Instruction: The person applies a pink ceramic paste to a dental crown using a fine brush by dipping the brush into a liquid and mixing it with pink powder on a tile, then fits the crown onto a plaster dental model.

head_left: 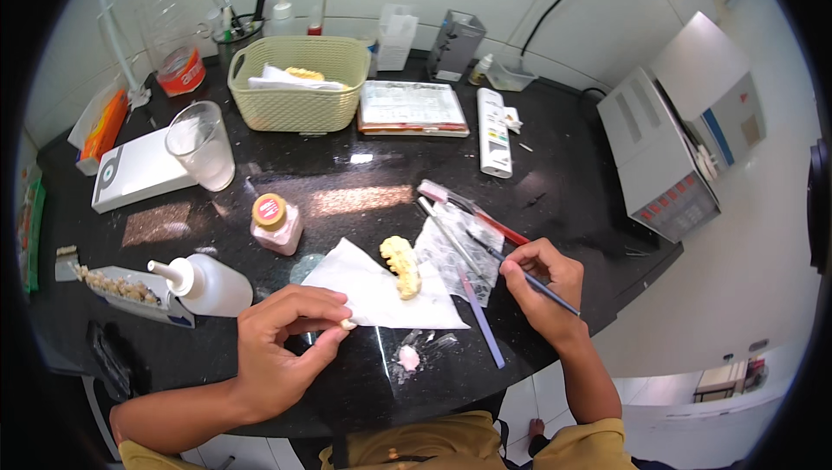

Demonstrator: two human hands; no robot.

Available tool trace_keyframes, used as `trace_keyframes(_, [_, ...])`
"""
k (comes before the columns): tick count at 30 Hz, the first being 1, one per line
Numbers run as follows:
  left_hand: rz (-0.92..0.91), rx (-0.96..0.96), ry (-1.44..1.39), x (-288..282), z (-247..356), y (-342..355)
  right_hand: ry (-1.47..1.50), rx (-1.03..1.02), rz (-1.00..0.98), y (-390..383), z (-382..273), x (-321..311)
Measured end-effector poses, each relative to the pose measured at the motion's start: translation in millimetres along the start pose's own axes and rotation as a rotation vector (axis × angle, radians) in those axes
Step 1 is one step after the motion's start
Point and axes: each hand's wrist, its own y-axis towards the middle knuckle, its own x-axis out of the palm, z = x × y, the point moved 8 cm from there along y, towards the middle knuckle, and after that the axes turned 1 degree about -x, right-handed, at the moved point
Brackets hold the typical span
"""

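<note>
My left hand [286, 340] pinches a small cream-white piece [347, 324] between thumb and fingertips, at the near left edge of a white paper napkin [347, 283]. A curved, lumpy yellow arch, like a row of model teeth [400, 268], lies on that napkin between my hands. In my right hand [548, 288] is a slim dark-handled tool [542, 286], held like a pen; its thin end points to the far left. Beneath that end lie a silver rod-shaped tool [451, 231], a red-handled tool [507, 231] and a crumpled translucent sheet [433, 249]. A purple stick [483, 323] rests nearer me.
Pale pink paste [408, 358] sits on the black counter [572, 210] near me. At the left stand a white squeeze bottle [212, 286], a gold-capped jar [277, 225] and a glass [208, 153]. Farther back are a green basket [295, 110] and a power strip [495, 136]; a box-shaped unit [654, 153] stands right.
</note>
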Motion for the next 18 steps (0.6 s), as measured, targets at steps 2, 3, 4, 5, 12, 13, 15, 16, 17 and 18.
trace_keyframes(2, [0.018,-0.002,0.01,-2,-1,-1,-0.034,-0.037,0.014,-2,-10,-6])
trace_keyframes(3, [0.015,-0.001,0.008,-1,-1,-1,-0.053,-0.047,0.012,-5,-14,-8])
trace_keyframes(4, [0.014,0.001,0.006,-1,-1,-1,-0.097,-0.098,0.022,-4,-21,-9])
trace_keyframes(5, [0.016,0.003,0.002,0,-1,-1,-0.137,-0.146,0.015,-1,-26,-12])
trace_keyframes(12, [-0.015,0.041,0.007,3,-2,2,0.146,0.014,0.02,-42,-15,-13])
trace_keyframes(13, [-0.016,0.051,0.0,1,-2,0,0.289,0.024,0.054,-51,-26,-11])
trace_keyframes(15, [-0.014,0.048,-0.002,-1,-4,-1,0.468,0.091,-0.069,-75,-46,3])
trace_keyframes(16, [-0.018,0.055,-0.003,-1,-3,-1,0.475,0.098,-0.141,-89,-51,12])
trace_keyframes(17, [-0.018,0.049,-0.007,-1,-5,-2,0.483,0.105,-0.213,-98,-54,20])
trace_keyframes(18, [-0.018,0.049,-0.012,-2,-4,-2,0.44,0.094,-0.244,-99,-59,26])
